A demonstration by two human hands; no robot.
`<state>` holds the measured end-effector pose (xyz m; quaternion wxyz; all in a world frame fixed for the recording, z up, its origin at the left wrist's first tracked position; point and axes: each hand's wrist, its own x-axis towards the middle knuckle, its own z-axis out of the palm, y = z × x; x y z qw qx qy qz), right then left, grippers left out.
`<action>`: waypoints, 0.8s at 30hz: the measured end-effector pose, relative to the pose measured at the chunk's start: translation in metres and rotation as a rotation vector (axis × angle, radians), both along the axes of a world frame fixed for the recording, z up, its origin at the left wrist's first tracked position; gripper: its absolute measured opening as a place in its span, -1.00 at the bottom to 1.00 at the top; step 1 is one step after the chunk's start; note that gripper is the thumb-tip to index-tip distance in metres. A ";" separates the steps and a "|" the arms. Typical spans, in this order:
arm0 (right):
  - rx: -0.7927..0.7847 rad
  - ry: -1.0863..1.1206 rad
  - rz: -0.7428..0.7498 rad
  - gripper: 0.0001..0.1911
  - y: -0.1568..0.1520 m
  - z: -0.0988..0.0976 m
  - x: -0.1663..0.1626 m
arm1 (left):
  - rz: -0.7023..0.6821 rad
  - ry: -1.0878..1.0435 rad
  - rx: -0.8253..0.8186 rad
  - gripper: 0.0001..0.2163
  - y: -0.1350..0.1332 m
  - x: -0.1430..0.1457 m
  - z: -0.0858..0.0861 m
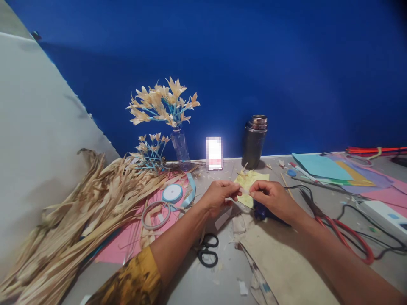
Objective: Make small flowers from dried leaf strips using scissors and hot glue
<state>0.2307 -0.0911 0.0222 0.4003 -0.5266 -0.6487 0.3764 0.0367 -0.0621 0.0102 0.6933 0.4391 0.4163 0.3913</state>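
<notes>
Between my two hands, a small pale strip (244, 191) is stretched, thin and whitish; whether it is husk or paper I cannot tell. The fingertips of my left hand (220, 195) pinch one end, and my right hand (274, 201) pinches the other. Below and behind them lies a yellow sheet (257, 177) with small husk scraps on it. A dark blue object (261, 212) sits under my right hand, mostly hidden. Black-handled scissors (208, 253) rest on the table near my left forearm, their blades covered.
Dried corn husks (104, 203) heap on the left, beside a ribbon spool (172, 193) on pink paper. Husk flowers (168, 101) stand in a clear bottle (180, 148). A dark flask (254, 142) is at the back. Red-handled shears (345, 237), cables and a power strip (383, 218) lie right.
</notes>
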 end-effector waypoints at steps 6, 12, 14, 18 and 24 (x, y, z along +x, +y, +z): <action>-0.040 0.142 -0.084 -0.76 0.002 -0.010 -0.002 | 0.071 -0.084 -0.023 -0.73 0.000 0.000 -0.004; -0.057 0.223 -0.160 -0.72 0.004 -0.019 -0.009 | 0.106 -0.090 -0.007 -0.66 -0.007 0.009 -0.013; -0.063 0.237 -0.151 -0.73 0.003 -0.020 -0.012 | 0.115 -0.106 0.005 -0.68 -0.007 0.010 -0.013; -0.090 0.256 -0.101 -0.77 0.000 -0.019 -0.013 | 0.109 -0.097 0.029 -0.74 -0.007 0.009 -0.010; -0.134 0.258 0.003 -0.71 -0.002 -0.015 -0.005 | 0.041 -0.038 0.063 -0.84 -0.006 0.007 -0.006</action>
